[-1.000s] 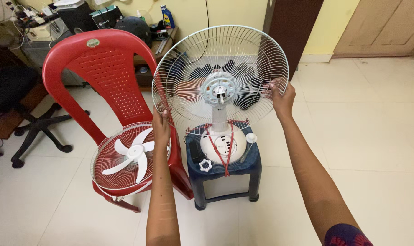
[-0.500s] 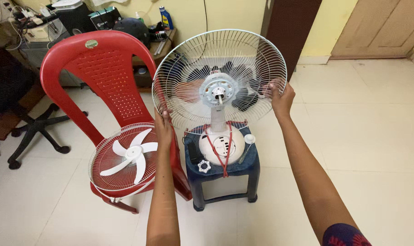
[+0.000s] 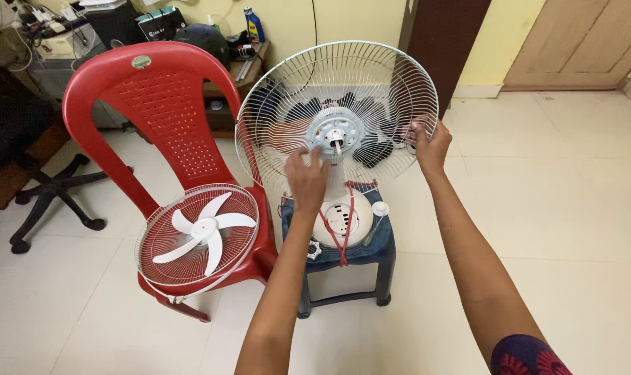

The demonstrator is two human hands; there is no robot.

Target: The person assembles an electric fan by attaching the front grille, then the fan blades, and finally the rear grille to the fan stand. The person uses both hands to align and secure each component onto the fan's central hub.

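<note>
Head view, looking down: we see two bare arms reaching fwd to a white wire fan guard (image 3: pixel 357 76), the rear half of a table fan's cage, standing upright on the fan's motor housing. The fan body (image 3: pixel 342 221), white w/ a rounded base, sits on a small dark blue plastic stool (image 3: pixel 381 250). A red cord (image 3: pixel 346 232) hangs down the front of the base.

Left hand (image 3: pixel 306 179) is up against the lower centre of the guard, just below the motor hub (image 3: pixel 335 132), fingers curled; we can't tell for sure if it grips the wires or only rests on them, since we see the back of the hand. Right hand (image 3: pixel 430 144) is clamped on the guard's right rim, fingers hooked through the wires. The hands are well apart, one at centre, one at the edge.

Left of the stool is a red plastic chair (image 3: pixel 156 104). On its seat lies the other guard half (image 3: pixel 164 246), w/ a white fan blade (image 3: pixel 203 232) resting in it, tilted toward us.

Floor is pale tile (image 3: pixel 551 229). Behind: a low shelf w/ clutter, a blue bottle (image 3: pixel 253 26), a yellow wall, a wooden door (image 3: pixel 572 42) at top right, and a black office-chair base (image 3: pixel 52 191) at far left.
</note>
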